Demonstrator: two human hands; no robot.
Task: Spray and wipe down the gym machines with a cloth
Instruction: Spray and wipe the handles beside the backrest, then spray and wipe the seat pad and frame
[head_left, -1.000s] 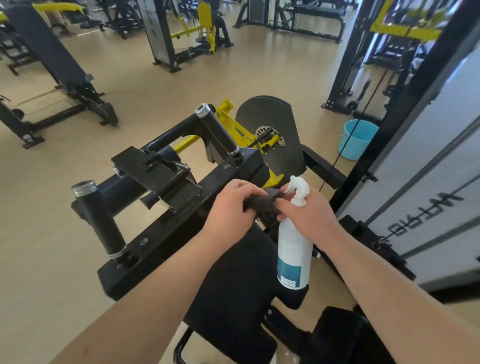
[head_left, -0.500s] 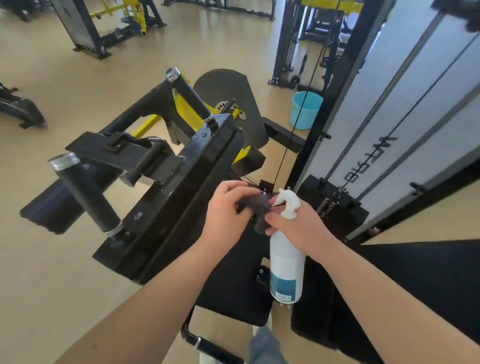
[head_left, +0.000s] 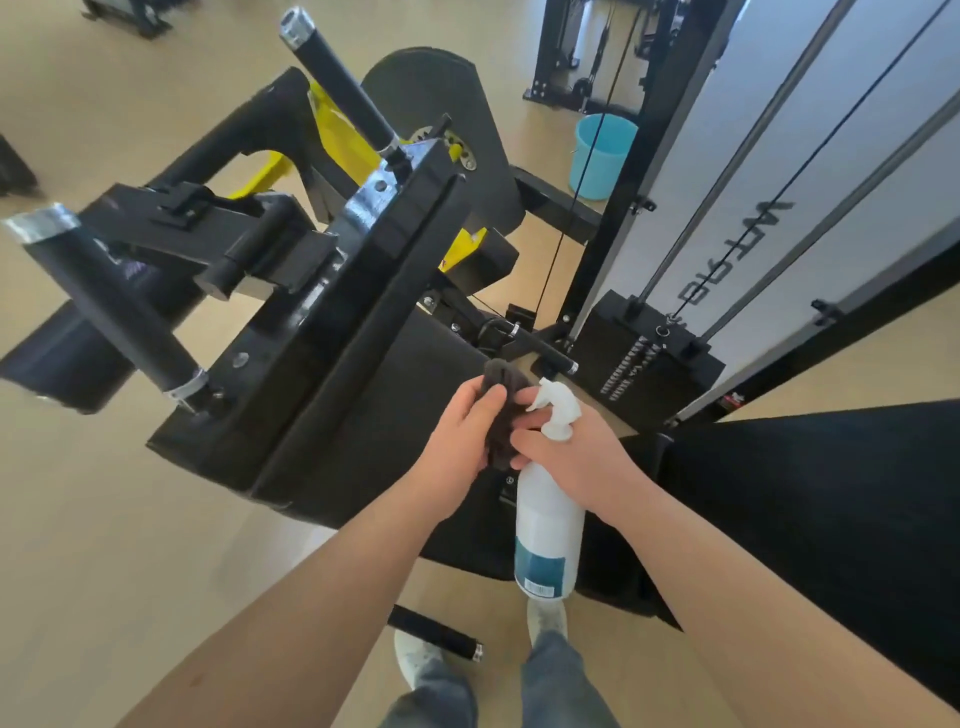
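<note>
Your left grip (head_left: 460, 439) bunches the cloth (head_left: 500, 382), right grip (head_left: 576, 457) curled round the bottle (head_left: 548, 535) neck, probably refolding for a fresh side.

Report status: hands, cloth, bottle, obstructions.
Left hand grips dark cloth. Right hand holds spray bottle by its neck, also touching cloth. Black machine pad just ahead, nothing blocking.

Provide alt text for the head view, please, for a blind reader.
The left hand grips a dark cloth beside the right hand, which holds a white spray bottle at a black gym machine. A blue bucket stands beyond.
</note>
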